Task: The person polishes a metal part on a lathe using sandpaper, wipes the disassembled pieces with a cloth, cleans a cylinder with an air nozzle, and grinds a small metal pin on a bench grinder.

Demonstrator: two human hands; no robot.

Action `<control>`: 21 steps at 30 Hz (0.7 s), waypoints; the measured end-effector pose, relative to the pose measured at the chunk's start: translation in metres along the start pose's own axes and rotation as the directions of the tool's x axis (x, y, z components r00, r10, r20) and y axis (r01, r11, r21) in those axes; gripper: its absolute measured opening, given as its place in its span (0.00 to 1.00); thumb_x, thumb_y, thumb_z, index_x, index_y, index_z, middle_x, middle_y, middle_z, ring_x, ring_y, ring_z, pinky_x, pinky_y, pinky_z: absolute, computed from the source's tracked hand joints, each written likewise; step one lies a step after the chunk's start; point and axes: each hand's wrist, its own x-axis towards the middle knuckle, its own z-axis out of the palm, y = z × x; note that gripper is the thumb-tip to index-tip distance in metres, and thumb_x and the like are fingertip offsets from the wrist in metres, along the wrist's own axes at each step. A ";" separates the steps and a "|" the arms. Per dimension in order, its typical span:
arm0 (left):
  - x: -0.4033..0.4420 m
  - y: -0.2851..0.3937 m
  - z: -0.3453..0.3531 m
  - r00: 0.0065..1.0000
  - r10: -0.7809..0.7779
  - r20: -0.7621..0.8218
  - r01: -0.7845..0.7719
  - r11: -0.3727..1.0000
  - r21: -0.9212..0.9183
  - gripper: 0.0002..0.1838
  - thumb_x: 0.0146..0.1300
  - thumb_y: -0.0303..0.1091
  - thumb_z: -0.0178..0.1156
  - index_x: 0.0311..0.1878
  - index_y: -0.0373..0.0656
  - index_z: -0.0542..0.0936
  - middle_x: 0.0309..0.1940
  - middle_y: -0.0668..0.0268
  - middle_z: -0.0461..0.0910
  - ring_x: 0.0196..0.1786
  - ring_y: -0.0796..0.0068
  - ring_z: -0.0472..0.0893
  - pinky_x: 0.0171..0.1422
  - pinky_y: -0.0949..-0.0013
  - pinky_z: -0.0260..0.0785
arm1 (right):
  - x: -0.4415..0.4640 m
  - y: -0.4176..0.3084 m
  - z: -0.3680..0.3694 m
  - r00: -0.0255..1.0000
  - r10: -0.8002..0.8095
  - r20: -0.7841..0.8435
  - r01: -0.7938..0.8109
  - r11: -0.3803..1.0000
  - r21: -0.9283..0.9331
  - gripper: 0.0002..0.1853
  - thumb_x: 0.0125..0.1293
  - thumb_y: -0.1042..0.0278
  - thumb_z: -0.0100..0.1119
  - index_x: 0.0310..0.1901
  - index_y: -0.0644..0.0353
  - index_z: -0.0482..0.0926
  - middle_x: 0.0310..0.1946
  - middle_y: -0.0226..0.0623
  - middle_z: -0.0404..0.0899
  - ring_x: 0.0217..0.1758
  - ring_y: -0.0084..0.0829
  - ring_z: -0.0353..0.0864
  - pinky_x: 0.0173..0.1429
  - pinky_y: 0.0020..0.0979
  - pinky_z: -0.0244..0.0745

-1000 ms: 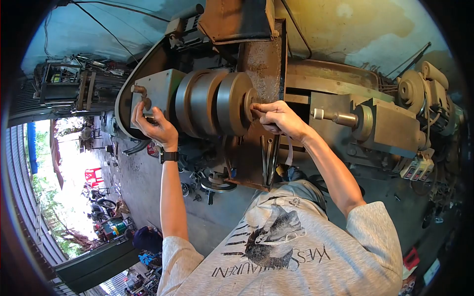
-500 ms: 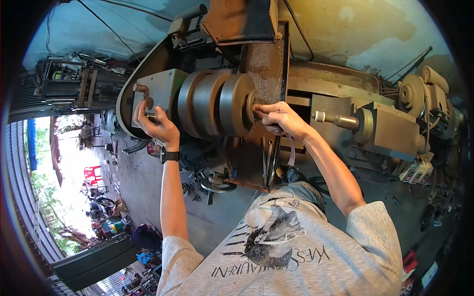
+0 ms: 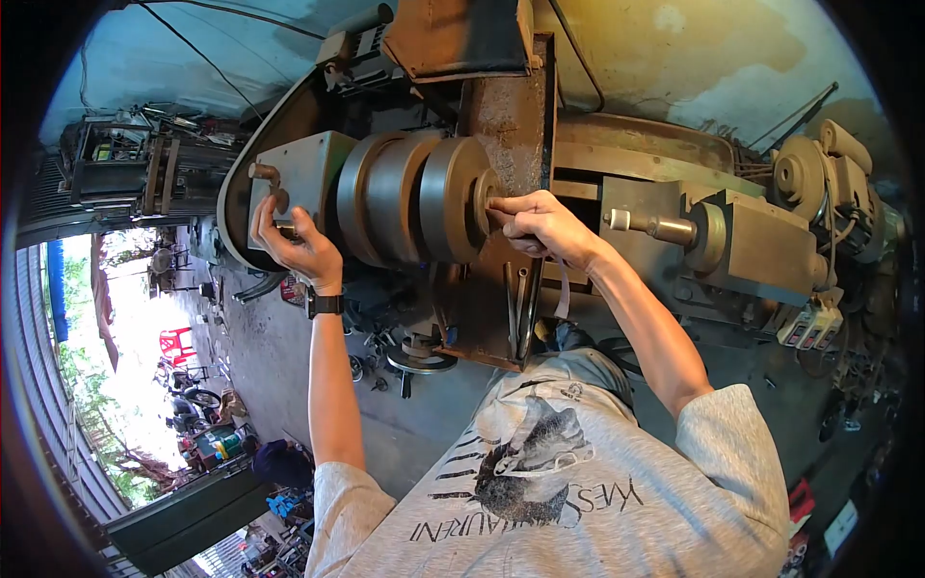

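My left hand (image 3: 301,252) is at the lower front corner of the machine's headstock (image 3: 301,166). Its fingers bend up toward a round knob (image 3: 280,199), and the thumb stands apart from them. Whether the fingertips touch the knob I cannot tell. To the right, a large stepped metal cylinder (image 3: 383,197) sits against the headstock. My right hand (image 3: 541,231) is closed, with its index finger pointed into the opening at the cylinder's right end. A pale narrow strip (image 3: 563,294) hangs from under this hand; its upper end is hidden by the fingers.
A tailstock (image 3: 766,249) with a pale-tipped spindle (image 3: 655,227) stands at the right. Below the cylinder, long metal rods (image 3: 517,308) lean in a rusty tray (image 3: 482,332). An orange-brown guard (image 3: 458,39) hangs above. A red chair (image 3: 175,345) stands by the opening at left.
The whole view has shifted slightly, so the machine sits a little further left and up. Both hands keep nearly the same places on the machine.
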 end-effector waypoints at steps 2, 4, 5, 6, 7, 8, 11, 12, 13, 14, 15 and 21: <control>-0.001 0.000 0.000 1.000 -0.015 0.000 0.015 1.000 -0.009 0.20 0.69 0.39 0.56 0.57 0.34 0.75 0.55 0.55 0.74 0.60 0.55 0.72 0.65 0.53 0.63 | -0.001 0.000 0.002 1.000 -0.016 0.011 0.016 1.000 -0.013 0.24 0.60 0.77 0.49 0.59 0.65 0.76 0.21 0.19 0.61 0.20 0.13 0.55 0.23 0.19 0.49; 0.000 0.000 0.001 1.000 -0.028 -0.005 0.028 0.999 -0.020 0.20 0.69 0.39 0.56 0.57 0.34 0.75 0.55 0.55 0.74 0.60 0.55 0.72 0.65 0.53 0.63 | -0.002 -0.001 0.001 1.000 0.010 -0.028 -0.010 1.000 0.005 0.24 0.60 0.77 0.48 0.60 0.65 0.76 0.21 0.18 0.61 0.20 0.13 0.55 0.23 0.19 0.50; 0.001 0.000 0.002 1.000 -0.020 -0.006 0.020 1.000 -0.016 0.20 0.69 0.39 0.56 0.57 0.34 0.75 0.55 0.55 0.74 0.60 0.55 0.72 0.66 0.53 0.63 | -0.001 -0.001 0.001 1.000 0.011 -0.028 -0.011 1.000 0.004 0.24 0.60 0.77 0.48 0.60 0.65 0.76 0.21 0.18 0.61 0.20 0.13 0.55 0.23 0.19 0.50; 0.000 0.000 0.000 1.000 -0.013 -0.003 0.013 1.000 -0.010 0.20 0.69 0.39 0.56 0.57 0.34 0.75 0.55 0.55 0.74 0.60 0.55 0.72 0.66 0.53 0.63 | 0.000 0.000 0.003 1.000 0.003 -0.029 -0.003 1.000 -0.009 0.25 0.60 0.77 0.48 0.61 0.65 0.76 0.21 0.18 0.61 0.20 0.13 0.55 0.24 0.19 0.50; -0.001 0.000 0.000 1.000 -0.015 -0.002 0.015 1.000 -0.009 0.20 0.69 0.39 0.56 0.57 0.34 0.75 0.55 0.55 0.74 0.60 0.55 0.72 0.66 0.53 0.63 | 0.000 0.000 0.003 1.000 -0.007 -0.029 0.006 1.000 -0.023 0.26 0.61 0.77 0.48 0.62 0.65 0.75 0.21 0.18 0.61 0.20 0.13 0.55 0.24 0.19 0.50; -0.002 0.001 0.000 1.000 -0.017 -0.003 0.017 1.000 -0.010 0.20 0.69 0.39 0.56 0.56 0.34 0.75 0.55 0.55 0.74 0.60 0.55 0.72 0.66 0.53 0.63 | -0.001 0.000 0.003 1.000 -0.008 -0.029 0.007 1.000 -0.024 0.26 0.61 0.77 0.48 0.62 0.65 0.75 0.21 0.18 0.61 0.20 0.13 0.55 0.24 0.19 0.50; 0.001 0.001 0.001 1.000 -0.019 -0.008 0.019 1.000 -0.016 0.19 0.68 0.38 0.56 0.56 0.34 0.75 0.55 0.55 0.74 0.60 0.55 0.72 0.65 0.53 0.64 | -0.002 -0.004 0.002 1.000 0.010 -0.028 -0.011 0.999 -0.035 0.27 0.60 0.77 0.47 0.63 0.66 0.75 0.22 0.18 0.62 0.20 0.13 0.56 0.24 0.18 0.51; 0.000 0.001 0.000 1.000 -0.025 -0.004 0.024 0.999 -0.020 0.19 0.68 0.38 0.56 0.56 0.34 0.75 0.55 0.55 0.74 0.60 0.55 0.72 0.65 0.53 0.64 | -0.001 -0.004 0.003 1.000 0.002 -0.020 -0.003 1.000 -0.025 0.26 0.60 0.77 0.47 0.63 0.66 0.75 0.21 0.18 0.62 0.20 0.13 0.56 0.24 0.18 0.51; -0.001 0.001 0.000 1.000 -0.026 -0.003 0.026 0.999 -0.020 0.19 0.68 0.38 0.56 0.56 0.34 0.75 0.55 0.55 0.74 0.60 0.55 0.72 0.65 0.53 0.64 | -0.001 -0.003 0.003 1.000 -0.005 -0.012 0.004 1.000 -0.015 0.26 0.60 0.77 0.47 0.63 0.66 0.75 0.21 0.18 0.62 0.20 0.13 0.56 0.24 0.18 0.51; -0.001 0.001 0.000 1.000 -0.018 0.000 0.018 1.000 -0.011 0.19 0.68 0.37 0.56 0.56 0.34 0.75 0.55 0.55 0.74 0.60 0.55 0.72 0.65 0.53 0.64 | -0.003 -0.003 0.003 1.000 -0.003 -0.012 0.003 1.000 -0.015 0.26 0.60 0.77 0.47 0.63 0.66 0.75 0.21 0.18 0.62 0.20 0.13 0.56 0.24 0.18 0.51; 0.000 0.001 0.000 1.000 -0.009 0.001 0.009 1.000 -0.001 0.19 0.68 0.37 0.56 0.57 0.34 0.75 0.55 0.55 0.74 0.60 0.55 0.72 0.65 0.54 0.64 | -0.004 -0.003 0.003 1.000 -0.001 -0.026 0.000 0.999 -0.049 0.26 0.60 0.77 0.47 0.62 0.66 0.75 0.21 0.18 0.61 0.20 0.13 0.56 0.24 0.19 0.51; 0.000 0.001 -0.001 1.000 -0.019 0.006 0.019 1.000 0.005 0.19 0.68 0.36 0.56 0.57 0.33 0.75 0.55 0.54 0.74 0.60 0.55 0.72 0.64 0.54 0.65 | 0.000 0.001 0.002 1.000 -0.003 -0.031 0.002 0.999 -0.050 0.24 0.61 0.77 0.48 0.61 0.64 0.76 0.21 0.18 0.61 0.20 0.13 0.55 0.23 0.19 0.50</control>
